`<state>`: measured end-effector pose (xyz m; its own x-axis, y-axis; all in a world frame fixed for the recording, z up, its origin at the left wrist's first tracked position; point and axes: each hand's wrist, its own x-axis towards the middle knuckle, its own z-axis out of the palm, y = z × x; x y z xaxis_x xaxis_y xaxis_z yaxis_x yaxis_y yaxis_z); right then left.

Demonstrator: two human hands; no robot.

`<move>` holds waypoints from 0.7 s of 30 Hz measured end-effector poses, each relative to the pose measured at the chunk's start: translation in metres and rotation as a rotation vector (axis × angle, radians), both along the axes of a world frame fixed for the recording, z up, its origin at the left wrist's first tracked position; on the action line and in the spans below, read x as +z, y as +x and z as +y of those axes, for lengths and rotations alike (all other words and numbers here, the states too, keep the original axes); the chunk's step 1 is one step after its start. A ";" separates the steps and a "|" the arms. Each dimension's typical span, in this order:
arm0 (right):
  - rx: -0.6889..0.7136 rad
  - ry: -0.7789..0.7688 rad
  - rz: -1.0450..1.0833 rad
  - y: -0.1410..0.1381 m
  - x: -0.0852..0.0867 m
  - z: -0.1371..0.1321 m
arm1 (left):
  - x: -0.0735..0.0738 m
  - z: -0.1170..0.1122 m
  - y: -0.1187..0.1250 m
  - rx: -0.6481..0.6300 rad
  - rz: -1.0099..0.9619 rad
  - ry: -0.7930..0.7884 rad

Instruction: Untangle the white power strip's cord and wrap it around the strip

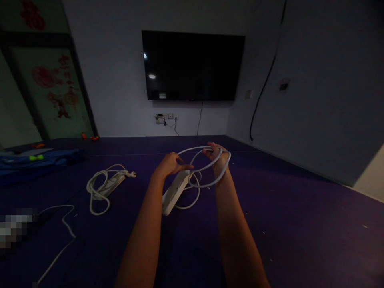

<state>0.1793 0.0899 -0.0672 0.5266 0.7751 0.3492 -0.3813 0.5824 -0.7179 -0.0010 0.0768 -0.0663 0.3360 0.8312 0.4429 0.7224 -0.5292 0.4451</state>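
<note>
In front of me a white power strip [176, 193] is tilted, its upper end by my left hand [173, 165]. That hand's thumb reaches over to where the cord leaves the strip, and its fingers are curled. The strip's white cord [210, 185] is wound in loose loops between my hands. My right hand [216, 154] is raised inside the loops, with the cord lying across the palm and around the wrist; its fingers are partly curled over the cord. More cord hangs in a loop behind the strip.
Another white power strip [110, 186] with its coiled cord lies on the purple floor [288, 224] to the left. A thin white cable [68, 226] runs from a blurred patch at lower left. Blue cloth [57, 158] lies farther back. A television [193, 66] hangs on the far wall.
</note>
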 end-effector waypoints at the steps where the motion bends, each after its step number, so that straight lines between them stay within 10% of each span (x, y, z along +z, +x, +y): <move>1: 0.007 0.001 -0.005 -0.001 0.000 0.000 | -0.002 0.002 0.000 0.003 0.030 -0.026; 13: 0.112 0.041 -0.138 -0.010 0.017 -0.014 | -0.029 0.013 0.011 0.176 0.346 0.044; 21: 0.258 0.104 -0.312 -0.002 0.021 -0.024 | -0.019 0.017 0.003 0.291 0.309 0.016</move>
<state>0.1769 0.0658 -0.0464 0.1762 0.8197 0.5450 -0.2976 0.5721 -0.7643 0.0024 0.0933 -0.0855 0.2068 0.9048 0.3723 0.9409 -0.2882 0.1778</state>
